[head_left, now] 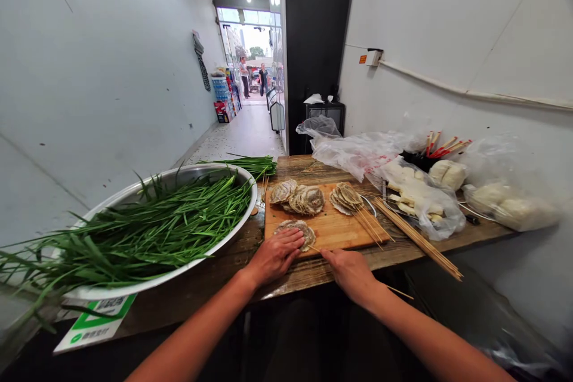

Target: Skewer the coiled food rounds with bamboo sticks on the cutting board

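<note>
My left hand (280, 253) lies flat, fingers stretched out, on a thin round grey-brown piece with a ruffled edge (308, 234) at the front of the wooden cutting board (344, 230). In my closed right hand (351, 271) is a bamboo skewer (400, 293). Its front end meets the right edge of the flat piece; I cannot tell how far in it reaches. Behind my hands, similar round pieces (307, 199) lie in overlapping stacks on the board. To the right, a group of them (346, 196) has skewers (369, 225) sticking out toward me.
A large metal basin (250, 182) of green chives (179, 230) stands at left, more chives (255, 165) behind. Loose skewers (421, 239) lie right of the board and overhang the table's edge. Plastic bags of pale food (421, 197) fill the right side. A QR-code card (96, 322) lies front left.
</note>
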`<state>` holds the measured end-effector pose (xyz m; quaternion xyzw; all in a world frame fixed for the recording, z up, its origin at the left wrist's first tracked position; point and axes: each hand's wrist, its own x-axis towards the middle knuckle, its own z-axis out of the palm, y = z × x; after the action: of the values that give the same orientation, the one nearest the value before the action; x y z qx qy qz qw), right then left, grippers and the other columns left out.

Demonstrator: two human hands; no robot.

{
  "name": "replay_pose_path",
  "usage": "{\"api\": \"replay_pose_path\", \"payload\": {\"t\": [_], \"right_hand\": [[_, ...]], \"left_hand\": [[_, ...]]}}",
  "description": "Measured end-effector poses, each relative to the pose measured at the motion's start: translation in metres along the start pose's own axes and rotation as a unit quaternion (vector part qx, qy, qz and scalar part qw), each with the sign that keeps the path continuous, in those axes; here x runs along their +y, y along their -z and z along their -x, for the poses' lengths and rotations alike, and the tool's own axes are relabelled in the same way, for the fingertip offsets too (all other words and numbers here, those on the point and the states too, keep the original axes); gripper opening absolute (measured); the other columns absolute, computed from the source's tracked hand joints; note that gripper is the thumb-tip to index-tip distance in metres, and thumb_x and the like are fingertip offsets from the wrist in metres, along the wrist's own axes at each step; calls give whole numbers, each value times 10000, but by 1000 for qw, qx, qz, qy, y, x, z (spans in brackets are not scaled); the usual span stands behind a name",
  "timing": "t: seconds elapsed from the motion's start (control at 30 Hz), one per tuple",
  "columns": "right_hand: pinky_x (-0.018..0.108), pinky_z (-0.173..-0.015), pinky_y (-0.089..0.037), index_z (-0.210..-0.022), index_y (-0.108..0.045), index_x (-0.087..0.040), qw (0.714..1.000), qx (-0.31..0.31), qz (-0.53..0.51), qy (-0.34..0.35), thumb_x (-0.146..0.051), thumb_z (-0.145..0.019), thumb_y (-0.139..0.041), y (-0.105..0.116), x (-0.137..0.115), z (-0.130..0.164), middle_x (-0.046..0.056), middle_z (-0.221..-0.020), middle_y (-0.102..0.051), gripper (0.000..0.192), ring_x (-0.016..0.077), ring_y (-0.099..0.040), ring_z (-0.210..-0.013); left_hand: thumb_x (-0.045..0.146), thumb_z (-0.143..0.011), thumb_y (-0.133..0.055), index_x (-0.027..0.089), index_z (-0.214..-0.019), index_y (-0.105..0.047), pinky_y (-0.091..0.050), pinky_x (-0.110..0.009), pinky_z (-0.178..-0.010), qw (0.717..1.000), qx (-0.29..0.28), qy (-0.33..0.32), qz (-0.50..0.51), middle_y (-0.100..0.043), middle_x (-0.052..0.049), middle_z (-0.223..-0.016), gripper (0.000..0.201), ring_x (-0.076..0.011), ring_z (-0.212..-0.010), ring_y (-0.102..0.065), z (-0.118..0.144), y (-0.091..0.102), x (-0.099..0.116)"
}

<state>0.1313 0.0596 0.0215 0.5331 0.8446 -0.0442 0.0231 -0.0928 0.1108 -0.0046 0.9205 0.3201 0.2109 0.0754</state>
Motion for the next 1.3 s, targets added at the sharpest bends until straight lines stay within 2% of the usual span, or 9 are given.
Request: {"api": "replay_pose_path", "payload": {"t": [0.13,0.27,0.33,0.47,0.6,0.77,1.0,1.3], "right_hand": [[263,-636,-465,-1259,-502,-184,999,24,-38,-15,-77,-846,-368,-7,-7,-4,95,-956,-674,448,207,-652,-786],[243,-773,-468,-1201,-543,-151,988,87,-129,1,-75,-869,-337,-22,-9,-8,98,-1064,-654,398,180,-629,-914],[235,-824,-455,-1182,-556,-144,973,127,-190,7,-78,-873,-337,-33,-9,-8,91,-1046,-662,384,166,-616,-947],[257,-771,-481,-1141,-585,-114,943,199,-266,2,-103,-885,-323,-53,-10,-6,96,-919,-679,366,173,-631,-849],[254,-768,-485,-1101,-606,-124,920,243,-309,5,-127,-894,-327,-61,-15,-7,91,-900,-682,347,167,-631,-832],[261,-766,-485,-1058,-626,-130,905,266,-333,-3,-129,-889,-344,-60,-19,-10,95,-896,-685,329,173,-634,-826],[255,-759,-486,-999,-647,-135,915,261,-308,-21,-122,-879,-342,-61,-22,-13,95,-882,-694,328,170,-641,-813],[263,-783,-495,-1031,-637,-118,914,281,-290,-33,-120,-870,-343,-63,-29,-18,106,-945,-696,336,180,-648,-863]], "left_hand": [[267,-902,-415,197,-1223,-540,-384,-420,-1028,1000,6,-1,-9,-550,-67,-1264,351,-202,-1226,-446,0,0,1],[262,-897,-426,181,-1220,-535,-387,-424,-1028,1000,13,1,-13,-556,-79,-1256,351,-203,-1218,-455,1,0,1],[261,-895,-431,162,-1227,-524,-388,-407,-1031,1000,11,4,-11,-551,-89,-1261,359,-198,-1221,-452,1,1,1],[252,-894,-432,149,-1210,-532,-389,-399,-1031,1000,8,-3,-6,-545,-100,-1266,347,-195,-1218,-455,2,2,0],[280,-881,-469,171,-1214,-525,-408,-410,-1013,1000,17,-15,4,-554,-96,-1256,354,-203,-1206,-469,1,4,-1],[277,-870,-492,164,-1205,-528,-422,-430,-996,999,37,-20,5,-574,-110,-1227,356,-219,-1186,-490,2,2,-1],[242,-874,-469,167,-1206,-539,-420,-441,-995,999,37,-17,16,-572,-112,-1230,347,-224,-1183,-492,3,-3,-4],[231,-866,-483,173,-1208,-541,-438,-422,-978,997,66,-13,33,-597,-109,-1194,352,-211,-1167,-508,4,-7,-8]]}}
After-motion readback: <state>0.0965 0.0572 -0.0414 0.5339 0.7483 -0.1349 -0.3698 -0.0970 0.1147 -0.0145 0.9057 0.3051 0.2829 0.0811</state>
